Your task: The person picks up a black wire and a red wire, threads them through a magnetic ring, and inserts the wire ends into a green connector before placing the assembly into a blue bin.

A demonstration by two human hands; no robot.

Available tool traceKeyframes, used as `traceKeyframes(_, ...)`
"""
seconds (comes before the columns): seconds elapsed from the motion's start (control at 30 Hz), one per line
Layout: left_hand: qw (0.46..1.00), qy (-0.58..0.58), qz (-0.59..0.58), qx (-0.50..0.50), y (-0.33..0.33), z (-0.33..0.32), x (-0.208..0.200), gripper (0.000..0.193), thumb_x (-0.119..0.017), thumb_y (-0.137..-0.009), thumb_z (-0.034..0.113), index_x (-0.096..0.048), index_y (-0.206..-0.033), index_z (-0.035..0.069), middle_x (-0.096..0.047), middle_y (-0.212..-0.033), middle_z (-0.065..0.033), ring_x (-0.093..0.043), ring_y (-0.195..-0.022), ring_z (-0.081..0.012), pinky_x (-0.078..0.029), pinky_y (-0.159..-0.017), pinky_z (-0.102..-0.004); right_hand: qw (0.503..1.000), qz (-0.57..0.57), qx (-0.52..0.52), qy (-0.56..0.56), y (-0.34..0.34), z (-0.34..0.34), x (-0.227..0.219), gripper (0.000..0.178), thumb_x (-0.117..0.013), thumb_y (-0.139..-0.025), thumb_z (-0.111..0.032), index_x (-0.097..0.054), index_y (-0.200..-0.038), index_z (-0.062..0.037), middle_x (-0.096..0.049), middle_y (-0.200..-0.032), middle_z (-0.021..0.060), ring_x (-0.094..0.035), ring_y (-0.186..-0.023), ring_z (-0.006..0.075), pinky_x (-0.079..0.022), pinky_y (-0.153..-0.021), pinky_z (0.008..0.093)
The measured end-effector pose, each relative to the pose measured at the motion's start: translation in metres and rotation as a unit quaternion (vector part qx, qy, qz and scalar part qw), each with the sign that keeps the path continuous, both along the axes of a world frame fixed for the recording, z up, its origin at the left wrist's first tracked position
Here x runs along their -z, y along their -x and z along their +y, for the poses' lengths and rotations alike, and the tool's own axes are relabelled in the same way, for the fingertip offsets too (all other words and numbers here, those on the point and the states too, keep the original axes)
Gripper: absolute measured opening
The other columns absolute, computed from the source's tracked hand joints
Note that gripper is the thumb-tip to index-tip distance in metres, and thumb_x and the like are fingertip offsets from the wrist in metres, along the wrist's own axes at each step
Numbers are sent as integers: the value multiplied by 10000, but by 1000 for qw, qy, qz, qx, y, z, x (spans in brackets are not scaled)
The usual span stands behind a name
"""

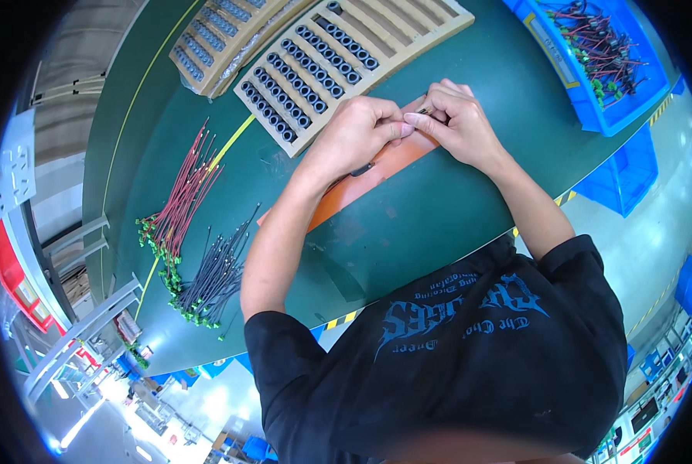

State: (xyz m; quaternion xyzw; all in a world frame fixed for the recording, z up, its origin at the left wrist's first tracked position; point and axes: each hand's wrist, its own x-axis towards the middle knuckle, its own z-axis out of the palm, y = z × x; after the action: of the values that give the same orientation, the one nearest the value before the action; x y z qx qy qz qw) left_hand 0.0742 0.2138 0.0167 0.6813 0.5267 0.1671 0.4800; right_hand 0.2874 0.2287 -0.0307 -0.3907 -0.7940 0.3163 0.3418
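Across a broad green surface (pixel 439 220), the largest thing about the hands, a pale slotted tray (pixel 396 65) of dark rings lies slantwise beyond them. To the right sits a blue bin (pixel 624 114) full of wires; under the hands, an orange strip (pixel 404 158) runs from lower left to upper right, its lower end crossed by the left forearm. Well to the left lie a red wire bundle (pixel 189 189) and, nearer the person, a black wire bundle (pixel 220 267), both with green ends.

The left hand (pixel 367 131) and right hand (pixel 460 120) meet over the strip's upper part. Smallest is a dark piece (pixel 424 113), pinched between the right fingers, just right of the left fingertips, so the right hand is nearer. Its long axis is too small to tell. The left fingers curl close together; whether they clamp anything, I cannot tell.
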Motion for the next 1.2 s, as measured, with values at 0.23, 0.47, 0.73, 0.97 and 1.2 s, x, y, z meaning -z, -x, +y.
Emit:
traceKeyframes(0.23,998,-41,-11,-51,4,-34,-1,167,-691,-969,153,-738,-961,-7,-654,-724,-21,-546,-669,-68,-461,-607,-267,996,69,-12,50,1,0,-7,246,-833,-817,-268,-736,-763,-49,-634,-671,44,-547,-649,188,-442,-625,350)
traceKeyframes(0.47,983,26,-133,-122,-6,-40,-7,186,-710,-964,183,-733,-912,6,-651,-725,6,-534,-663,-60,-442,-599,-252,990,102,-23,99,-5,1,-8,270,-836,-827,-263,-721,-764,-27,-652,-681,55,-551,-663,173,-454,-631,344)
traceKeyframes(0.73,972,7,-172,-157,-10,-41,10,180,-693,-978,178,-736,-916,15,-644,-719,13,-512,-677,-60,-411,-604,-246,987,118,-15,104,-5,2,-6,274,-829,-842,-243,-713,-755,-11,-644,-670,47,-546,-669,169,-446,-597,334)
traceKeyframes(0.97,978,-76,-145,-127,-11,-38,18,162,-707,-955,178,-749,-895,33,-644,-695,0,-485,-712,-105,-407,-623,-281,988,98,20,114,-3,4,-13,320,-822,-852,-258,-688,-724,3,-622,-639,64,-533,-646,184,-444,-598,343)
traceKeyframes(1.2,980,-86,-121,-137,-16,-39,24,115,-728,-928,147,-752,-878,46,-661,-706,-1,-484,-708,-113,-416,-622,-288,992,107,19,70,-2,1,-8,315,-841,-825,-249,-675,-696,-14,-620,-616,55,-531,-623,194,-444,-595,348)
